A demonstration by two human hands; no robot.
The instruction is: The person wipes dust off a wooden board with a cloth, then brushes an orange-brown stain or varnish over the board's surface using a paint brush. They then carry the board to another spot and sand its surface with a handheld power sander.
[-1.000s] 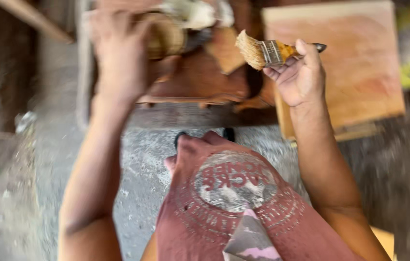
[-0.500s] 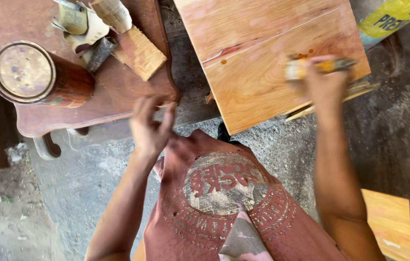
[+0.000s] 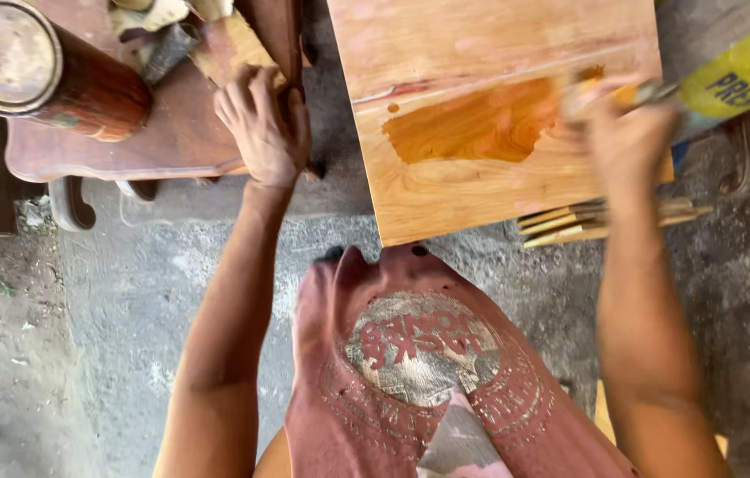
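Observation:
My right hand (image 3: 627, 133) grips a paintbrush (image 3: 592, 93), blurred by motion, with its bristles on a pale wooden board (image 3: 446, 53). A dark orange wet patch (image 3: 472, 128) spreads across the board's middle. My left hand (image 3: 260, 124) rests with curled fingers on the right edge of a reddish-brown stained stool (image 3: 171, 133), touching a small wooden block (image 3: 229, 49). A stained round can (image 3: 34, 66) stands on the stool's left part.
Rags and scraps (image 3: 158, 31) lie on the stool's far side. Thin wooden sticks (image 3: 605, 221) poke out under the board at right. A yellow sack (image 3: 742, 71) lies at the top right. Rough grey concrete floor (image 3: 127, 292) lies below; my red shirt (image 3: 419, 372) fills the bottom.
My right hand has brushed across the board, leaving a dark wet patch. My left hand has risen from near my chest to the stool's edge. The view has shifted.

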